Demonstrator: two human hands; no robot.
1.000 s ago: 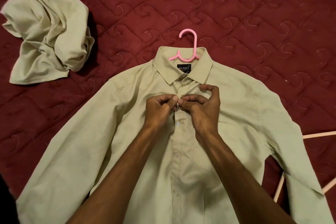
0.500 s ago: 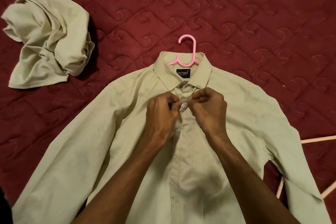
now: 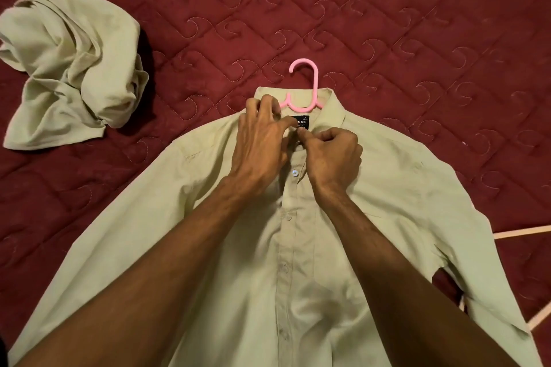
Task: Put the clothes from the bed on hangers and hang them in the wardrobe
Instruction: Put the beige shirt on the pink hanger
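Dark red quilted bedspread [image 3: 387,24] fills the whole view, with curl shapes stitched in it. Nearest to the camera, two bare forearms [image 3: 167,277] reach forward over the lower part of a pale green shirt [image 3: 387,217]. It lies flat on the bedspread, front side up, with the sleeves spread to both sides. One button [image 3: 295,173] shows clearly just below the hands.

Further up, both hands meet at the top of the shirt. The left hand [image 3: 262,143] lies on the left side of the collar [image 3: 334,107], fingers bent over the cloth, and it grips the shirt there. The right hand [image 3: 334,155] is curled, and its fingertips [image 3: 302,135] pinch the shirt at the top of the button line, just beside the left thumb. A black label [image 3: 302,121] shows inside the collar, partly covered by that thumb.

Behind the collar, the hook of a pink hanger [image 3: 313,77] comes out from the neck; the rest of it is hidden in the shirt. Far left, a second pale green garment [image 3: 74,62] lies crumpled, well apart from the shirt. At the right edge, pale pink bars [image 3: 521,231] stick out from behind the sleeve.
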